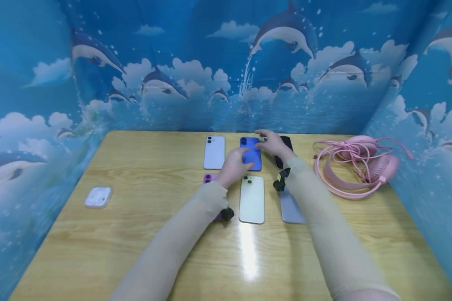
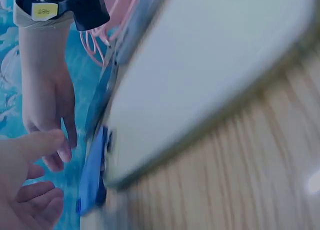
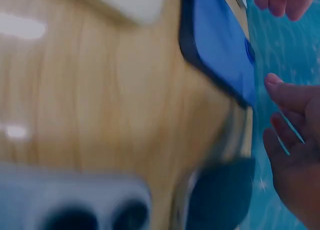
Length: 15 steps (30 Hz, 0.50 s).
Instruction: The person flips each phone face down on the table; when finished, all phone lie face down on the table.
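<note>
A blue phone lies back up in the far row on the table, between both hands. My left hand hovers by its left side, and my right hand is above its upper right. In the right wrist view, relaxed right-hand fingers stand apart from the blue phone. The left wrist view shows the left hand with nothing in its grasp, beside the blue phone. A pale yellow phone lies nearer. My left forearm partly covers a purple phone.
A white phone lies at the back left; a black phone is partly behind the right hand. Under the right forearm is a grey-blue phone. Pink headphones with a coiled cable lie right, a white earphone case left.
</note>
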Available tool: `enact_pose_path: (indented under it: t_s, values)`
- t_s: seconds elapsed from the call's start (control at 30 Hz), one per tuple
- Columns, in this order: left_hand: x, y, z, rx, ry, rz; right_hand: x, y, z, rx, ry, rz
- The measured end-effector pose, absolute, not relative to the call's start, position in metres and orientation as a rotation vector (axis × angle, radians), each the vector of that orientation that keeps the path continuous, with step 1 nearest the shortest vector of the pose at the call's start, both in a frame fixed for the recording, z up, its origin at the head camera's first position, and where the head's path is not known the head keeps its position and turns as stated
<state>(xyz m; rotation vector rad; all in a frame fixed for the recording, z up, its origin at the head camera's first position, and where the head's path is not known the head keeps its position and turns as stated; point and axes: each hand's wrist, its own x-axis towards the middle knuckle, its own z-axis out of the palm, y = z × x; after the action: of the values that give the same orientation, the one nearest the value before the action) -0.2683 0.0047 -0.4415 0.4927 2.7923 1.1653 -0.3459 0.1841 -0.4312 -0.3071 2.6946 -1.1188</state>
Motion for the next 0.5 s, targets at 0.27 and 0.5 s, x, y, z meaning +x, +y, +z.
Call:
enact_pose_path:
  t_s: [0.27, 0.5]
  values:
    - [-0.276, 0.047, -0.442, 0.579, 2.734, 1.205, -0.344, 0.248, -0.421, -0.133, 2.839, -0.810]
    - [-0.268, 0.074, -0.455, 0.646, 2.704, 1.150, -0.340, 0.260, -0.432, -0.094, 2.798, -0.752]
